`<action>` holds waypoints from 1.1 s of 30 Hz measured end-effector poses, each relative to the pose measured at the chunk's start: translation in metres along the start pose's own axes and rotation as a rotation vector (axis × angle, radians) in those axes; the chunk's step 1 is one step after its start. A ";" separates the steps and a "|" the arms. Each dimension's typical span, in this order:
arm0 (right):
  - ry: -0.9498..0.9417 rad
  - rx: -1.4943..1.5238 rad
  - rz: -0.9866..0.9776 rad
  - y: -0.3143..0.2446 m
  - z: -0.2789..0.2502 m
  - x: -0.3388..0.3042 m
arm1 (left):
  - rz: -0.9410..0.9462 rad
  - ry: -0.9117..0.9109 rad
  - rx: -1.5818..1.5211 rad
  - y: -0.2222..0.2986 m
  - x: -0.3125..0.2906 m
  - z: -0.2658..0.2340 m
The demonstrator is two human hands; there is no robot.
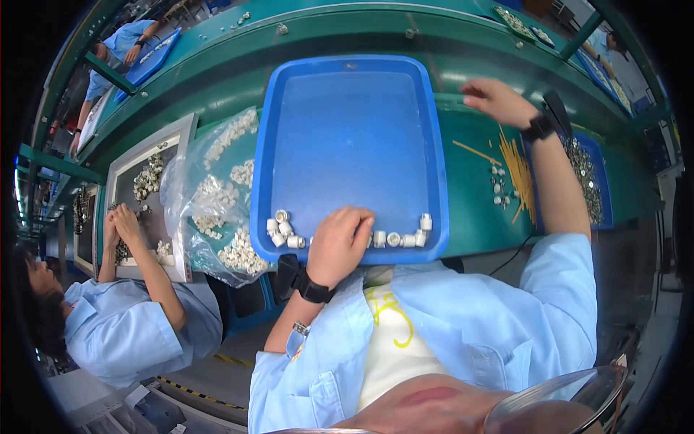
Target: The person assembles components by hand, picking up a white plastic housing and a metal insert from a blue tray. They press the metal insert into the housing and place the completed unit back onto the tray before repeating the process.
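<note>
The white fittings (394, 239) sit in the blue tray (349, 145), strung along its near wall, with a small cluster in the near left corner; their row runs left to right, right beside the person's left hand (337, 246), which lies over the middle of that near edge; fittings show on either side of it, so this is much the nearer hand. Its fingers are bent and close together, pointing rightward; whether they pinch a fitting I cannot tell. The right hand (500, 103) hangs well apart, beyond the tray's right side toward the far end; its fingers look loosely parted, a little blurred, nothing visible between them.

The fittings are short, stubby cylinders, white with greyish ends, some upright, some tipped; the tray is smooth plastic with rounded corners; on the green desk (463, 210) to its right lie thin tan sticks (517, 173), straight and loosely bundled; to its left, a crinkled clear bag (189, 189) spreads around heaps of white pieces (242, 253).
</note>
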State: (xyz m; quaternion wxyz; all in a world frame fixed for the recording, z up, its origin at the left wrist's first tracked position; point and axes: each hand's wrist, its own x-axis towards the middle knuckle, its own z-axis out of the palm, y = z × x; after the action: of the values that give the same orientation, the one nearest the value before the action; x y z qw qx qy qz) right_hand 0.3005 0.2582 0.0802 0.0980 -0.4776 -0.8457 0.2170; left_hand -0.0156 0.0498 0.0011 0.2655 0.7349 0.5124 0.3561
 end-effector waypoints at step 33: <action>0.505 -0.164 0.325 0.008 0.123 -0.142 | -0.048 -0.225 0.262 0.013 -0.003 0.005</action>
State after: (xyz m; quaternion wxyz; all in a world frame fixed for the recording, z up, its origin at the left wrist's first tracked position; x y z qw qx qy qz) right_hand 0.3355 0.1071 -0.0264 0.2301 -0.6517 -0.7218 0.0352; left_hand -0.0051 0.0425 0.0069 0.2315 0.7860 0.5389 0.1954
